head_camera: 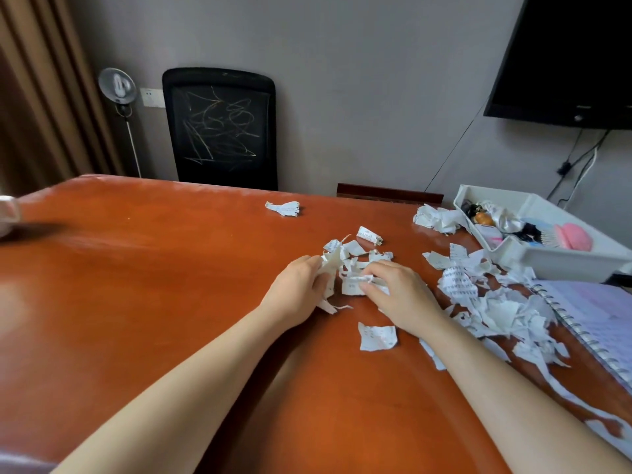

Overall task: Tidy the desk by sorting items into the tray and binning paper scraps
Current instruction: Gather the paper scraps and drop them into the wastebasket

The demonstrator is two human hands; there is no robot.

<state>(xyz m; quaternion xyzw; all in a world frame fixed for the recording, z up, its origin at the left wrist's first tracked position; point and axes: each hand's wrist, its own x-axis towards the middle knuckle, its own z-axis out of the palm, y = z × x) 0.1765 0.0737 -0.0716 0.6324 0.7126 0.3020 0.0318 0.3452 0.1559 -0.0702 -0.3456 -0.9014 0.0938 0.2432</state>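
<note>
Head view: both hands (left hand, right hand) gather paper scraps.

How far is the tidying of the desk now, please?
Done: small items, like the pink brush, lie in the white tray. In hand: the left hand and right hand gather the middle scraps. Left: the big scrap pile and a far scrap; no bin shows.

Two hands, one tray, one notebook, scraps uncountable.
</note>
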